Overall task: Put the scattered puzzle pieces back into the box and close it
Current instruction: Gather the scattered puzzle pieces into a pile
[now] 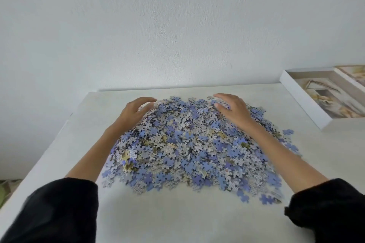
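1. One table [177,213] is carrying everything.
2. One pile [189,144] of pieces, too many to count, is lying mid-table between both forearms.
3. One box [302,100] is sitting open at the far right, apart from the pile.
4. Two hands: left hand [134,112] is cupping the pile's far-left edge, fingers relaxed, gripping nothing; right hand [235,110] is resting on its far-right side, fingers spread, gripping nothing.
5. A few strays [287,132] are lying just right of the pile.

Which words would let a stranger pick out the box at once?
Start at the white table. Its far right corner, beyond the heap of pieces, holds the box. It alone is a white-walled open tray, with a pale picture inside.
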